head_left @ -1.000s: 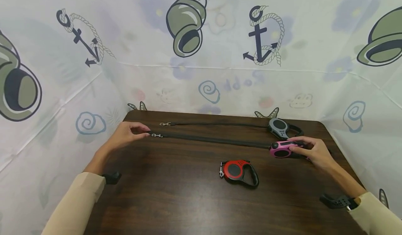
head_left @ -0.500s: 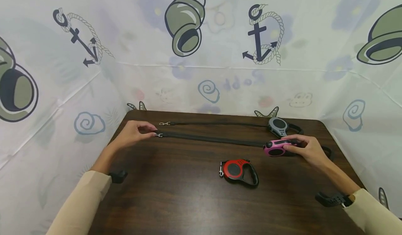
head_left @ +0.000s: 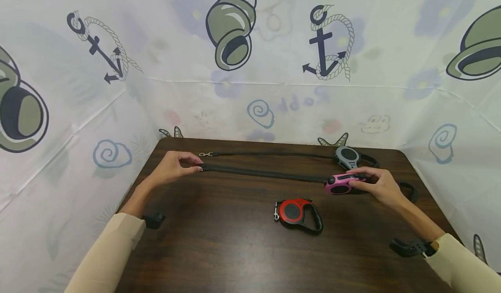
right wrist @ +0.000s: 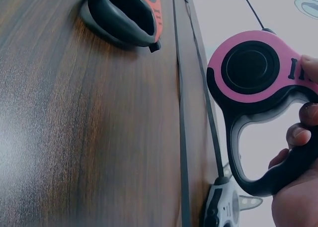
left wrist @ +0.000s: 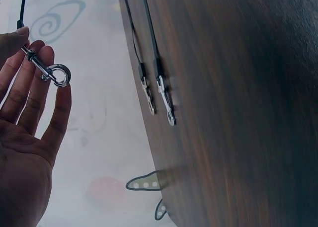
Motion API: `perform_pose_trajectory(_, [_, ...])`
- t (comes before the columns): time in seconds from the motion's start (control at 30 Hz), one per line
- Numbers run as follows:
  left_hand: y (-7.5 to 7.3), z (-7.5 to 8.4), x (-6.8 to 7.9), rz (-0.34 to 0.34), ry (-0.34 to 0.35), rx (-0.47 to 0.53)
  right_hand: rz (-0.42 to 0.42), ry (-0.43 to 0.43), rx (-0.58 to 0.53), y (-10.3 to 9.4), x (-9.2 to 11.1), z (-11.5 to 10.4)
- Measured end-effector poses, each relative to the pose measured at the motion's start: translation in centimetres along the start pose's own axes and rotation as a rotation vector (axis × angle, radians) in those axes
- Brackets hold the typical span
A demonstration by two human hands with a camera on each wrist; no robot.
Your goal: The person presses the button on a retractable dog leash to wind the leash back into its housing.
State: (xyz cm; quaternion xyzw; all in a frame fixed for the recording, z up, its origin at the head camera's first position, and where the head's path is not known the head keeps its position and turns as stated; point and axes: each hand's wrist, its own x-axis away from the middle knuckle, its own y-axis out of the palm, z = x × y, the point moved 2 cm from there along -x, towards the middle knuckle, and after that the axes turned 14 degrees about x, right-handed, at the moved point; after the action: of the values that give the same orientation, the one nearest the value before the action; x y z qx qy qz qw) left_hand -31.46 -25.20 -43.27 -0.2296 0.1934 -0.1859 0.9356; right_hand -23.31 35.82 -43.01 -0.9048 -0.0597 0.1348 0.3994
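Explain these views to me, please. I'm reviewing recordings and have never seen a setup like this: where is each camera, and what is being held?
There is no machine here: a person works with two bare hands. The wide view comes from a camera worn on the head; the two closer views come from cameras worn on the wrists. The left hand pinches a metal clip at its end, and the right hand grips a pink leash. On the brown table lie a red leash and a grey leash, the grey one with its cord drawn out. The left wrist view also shows two more clips on the table.
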Motion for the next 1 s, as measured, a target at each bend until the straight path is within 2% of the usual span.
perform_pose_trajectory(0.33, [1.4,0.5,-0.5,-0.005,-0.005,0.028,-0.008,-0.038,-0.060,0.6,-0.1,-0.5])
perform_pose_trajectory(0.57, [2.4,1.0,-0.9,-0.028,0.025,0.053,-0.015,-0.070,-0.058,0.9,-0.5,-0.9])
perform_pose_trajectory(1.0, [4.1,1.7,-1.7,-0.036,0.051,0.067,-0.015,-0.057,-0.066,1.6,-0.8,-1.2])
